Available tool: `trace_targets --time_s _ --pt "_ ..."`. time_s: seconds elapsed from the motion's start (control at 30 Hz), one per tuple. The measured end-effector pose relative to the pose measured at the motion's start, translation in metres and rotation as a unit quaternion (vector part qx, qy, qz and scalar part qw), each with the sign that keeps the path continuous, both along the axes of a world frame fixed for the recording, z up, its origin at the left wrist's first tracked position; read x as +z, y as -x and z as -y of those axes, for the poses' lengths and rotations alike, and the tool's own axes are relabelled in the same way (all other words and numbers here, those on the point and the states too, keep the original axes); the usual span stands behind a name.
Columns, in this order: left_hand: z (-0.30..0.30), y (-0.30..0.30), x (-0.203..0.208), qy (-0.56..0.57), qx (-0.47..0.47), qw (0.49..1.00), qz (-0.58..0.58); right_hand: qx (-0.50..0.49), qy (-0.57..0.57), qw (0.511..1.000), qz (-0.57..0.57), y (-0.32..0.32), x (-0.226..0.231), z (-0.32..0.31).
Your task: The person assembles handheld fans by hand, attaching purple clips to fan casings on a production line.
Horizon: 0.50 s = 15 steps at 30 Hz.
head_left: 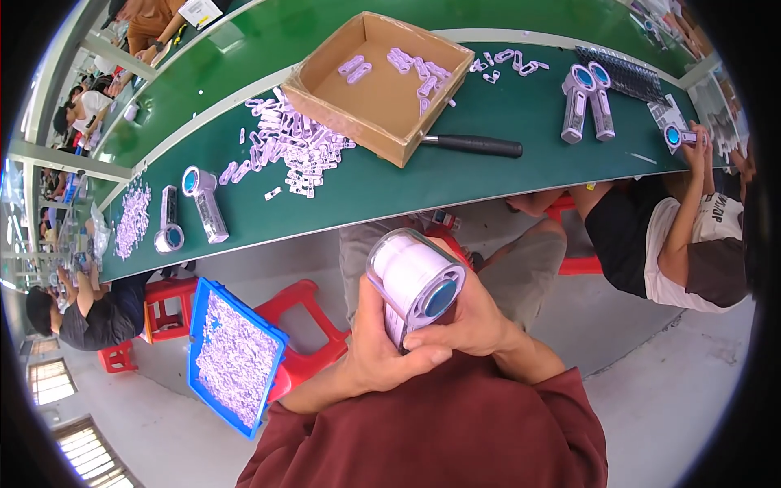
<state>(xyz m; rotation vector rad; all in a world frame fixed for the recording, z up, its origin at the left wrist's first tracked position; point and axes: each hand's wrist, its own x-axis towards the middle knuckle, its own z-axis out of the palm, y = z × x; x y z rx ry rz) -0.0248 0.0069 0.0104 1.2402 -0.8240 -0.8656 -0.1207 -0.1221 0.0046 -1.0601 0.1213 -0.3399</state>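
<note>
Your left hand (389,351) and right hand (476,321) wrap around the lilac device (411,268), nearer you than the desk (350,198); likely light, stiff and slippery, it's best held by its handle (394,327).

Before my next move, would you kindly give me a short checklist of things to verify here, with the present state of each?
1. Two-handed hold: ok; the left hand and right hand both grip the lavender device.
2. Blue disc in sight: ok; no finger covers it.
3. Clear cover fully seated: cannot tell; the hands hide the lower part.
4. Loose lavender pieces kept inside the cardboard box: not ok; a heap lies beside it on the green table.
5. Black-handled tool fully visible: not ok; its far end is hidden at the box.
</note>
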Motion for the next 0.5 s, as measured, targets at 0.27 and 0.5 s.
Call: trace_targets --time_s 0.27,0.5 --pt "-0.004 0.005 0.001 -0.014 0.017 0.998 0.055 -0.027 0.066 0.997 -0.009 0.004 0.0 0.003" --pt "0.006 -0.005 -0.007 -0.042 0.003 0.983 -0.18 0.037 -0.122 0.992 -0.024 -0.009 -0.015 -0.003"
